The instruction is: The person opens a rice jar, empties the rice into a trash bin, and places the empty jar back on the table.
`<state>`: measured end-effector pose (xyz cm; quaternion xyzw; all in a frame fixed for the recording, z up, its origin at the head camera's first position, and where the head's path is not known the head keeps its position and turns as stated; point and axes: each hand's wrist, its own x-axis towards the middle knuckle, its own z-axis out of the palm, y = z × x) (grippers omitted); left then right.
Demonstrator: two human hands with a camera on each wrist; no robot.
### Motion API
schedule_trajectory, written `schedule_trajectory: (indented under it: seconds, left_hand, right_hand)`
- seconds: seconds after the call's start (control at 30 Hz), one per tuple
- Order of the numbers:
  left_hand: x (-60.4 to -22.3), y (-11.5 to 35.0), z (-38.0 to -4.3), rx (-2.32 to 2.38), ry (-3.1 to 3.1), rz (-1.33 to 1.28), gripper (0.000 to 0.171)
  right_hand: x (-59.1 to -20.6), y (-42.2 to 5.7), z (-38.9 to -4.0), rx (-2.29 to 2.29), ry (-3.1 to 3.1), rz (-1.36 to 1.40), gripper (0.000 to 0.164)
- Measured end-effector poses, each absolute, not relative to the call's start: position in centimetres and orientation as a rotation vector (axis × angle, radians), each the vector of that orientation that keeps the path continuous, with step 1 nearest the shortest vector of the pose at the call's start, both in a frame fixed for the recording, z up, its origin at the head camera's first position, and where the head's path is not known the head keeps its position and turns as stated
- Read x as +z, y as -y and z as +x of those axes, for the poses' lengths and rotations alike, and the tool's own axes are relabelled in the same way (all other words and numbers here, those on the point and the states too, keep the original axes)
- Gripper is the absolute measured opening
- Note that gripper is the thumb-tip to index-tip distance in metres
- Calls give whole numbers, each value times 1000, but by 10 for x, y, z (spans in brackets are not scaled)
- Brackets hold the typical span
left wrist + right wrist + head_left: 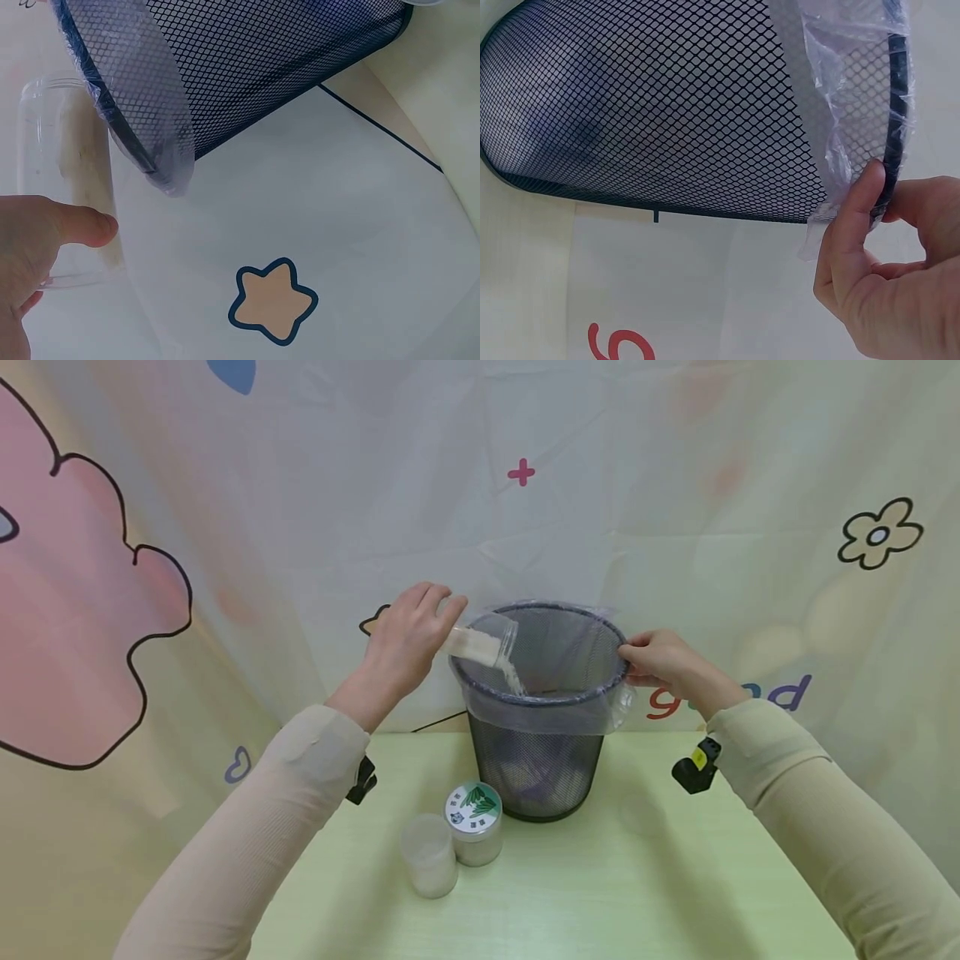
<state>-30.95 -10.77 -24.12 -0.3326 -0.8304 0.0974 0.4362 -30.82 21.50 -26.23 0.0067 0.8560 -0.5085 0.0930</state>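
My left hand (411, 635) grips a clear plastic jar (480, 642) tipped on its side, its mouth over the mesh wastebasket (536, 768). White powdery or grainy stuff (512, 678) slides from the jar down into the basket. In the left wrist view the thumb lies along the jar (45, 142), which is partly filled along its lower side. A thin clear bag (540, 718) lines the basket and folds over its rim. At the right side of that rim, my right hand (663, 662) pinches rim and bag between thumb and fingers, as the right wrist view also shows.
Before the basket stand a jar with a white and green printed lid (474, 810) and, beside it, a translucent tub (430, 856) with pale contents. All rest on a light table (570, 893). A printed curtain (637, 468) hangs right behind the basket.
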Motion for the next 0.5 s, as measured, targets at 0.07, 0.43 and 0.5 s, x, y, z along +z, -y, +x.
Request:
schedule_trajectory:
  seconds: [0.07, 0.43, 0.5]
  left_hand:
    - [-241, 108, -309, 248, 2065, -829, 43]
    - [-234, 107, -308, 349, 2032, -873, 43]
    - [-233, 108, -307, 380, 2011, -882, 43]
  right_hand:
    - [-262, -215, -308, -1510, -2543, 24, 50]
    - [-261, -215, -308, -1500, -2553, 38, 48]
    - [-261, -214, -308, -1493, -2558, 46, 48]
